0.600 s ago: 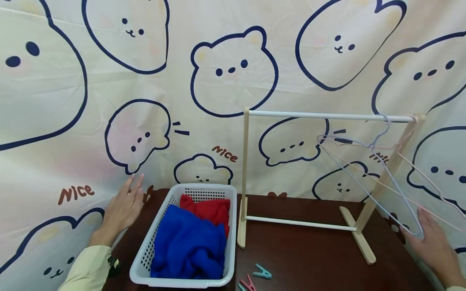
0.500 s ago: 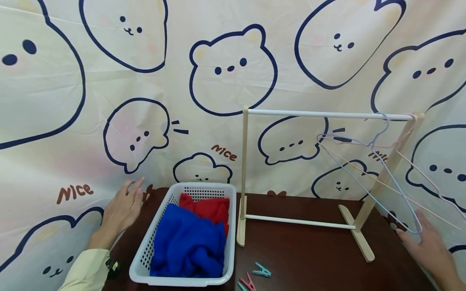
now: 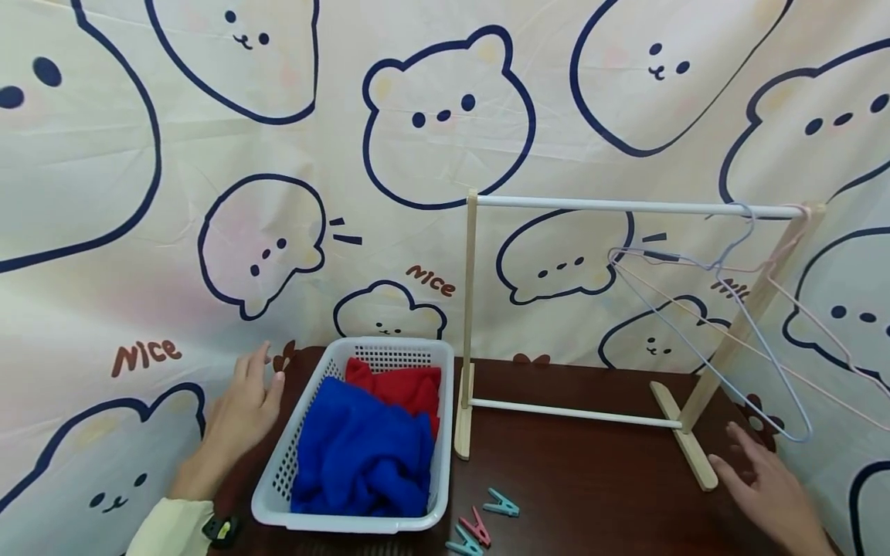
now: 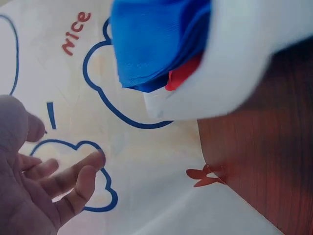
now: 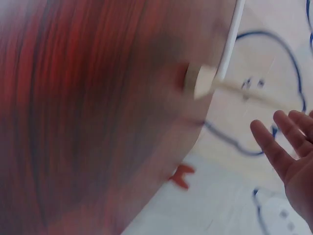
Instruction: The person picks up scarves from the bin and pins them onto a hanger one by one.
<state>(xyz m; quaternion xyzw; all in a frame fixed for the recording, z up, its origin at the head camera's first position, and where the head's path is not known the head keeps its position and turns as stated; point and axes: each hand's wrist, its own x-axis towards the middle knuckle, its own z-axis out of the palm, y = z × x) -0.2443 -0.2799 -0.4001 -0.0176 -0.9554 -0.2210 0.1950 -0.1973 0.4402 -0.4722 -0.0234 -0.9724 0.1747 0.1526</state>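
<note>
To the left of a white plastic basket [image 3: 445, 432], my left hand [image 3: 239, 413] is held in the air with relaxed fingers and nothing in it. The left wrist view shows its fingers [image 4: 73, 181] spread loosely below the basket's blurred wall [image 4: 230, 88]. Inside the basket lie a blue cloth [image 3: 365, 455] and a red cloth [image 3: 399, 394]. My right hand [image 3: 772, 494] is at the right, holding nothing, below a blue hanger [image 3: 761, 340] and a pink hanger [image 3: 823, 332]. Both hangers hang at the right end of a wooden rack's white top bar [image 3: 612, 204].
Near the front of the dark brown table [image 3: 591, 479] lie a teal clothespin [image 3: 502, 503], a pink clothespin [image 3: 476, 527] and another teal clothespin [image 3: 464, 542]. The rack's right foot [image 3: 684, 436] stands near my right hand. A patterned cloth backdrop [image 3: 313, 154] surrounds the table.
My right hand has moved left and down, away from the blue hanger's lower corner. My left hand has turned slightly, its thumb now more apart. The head view has tilted a little downward.
</note>
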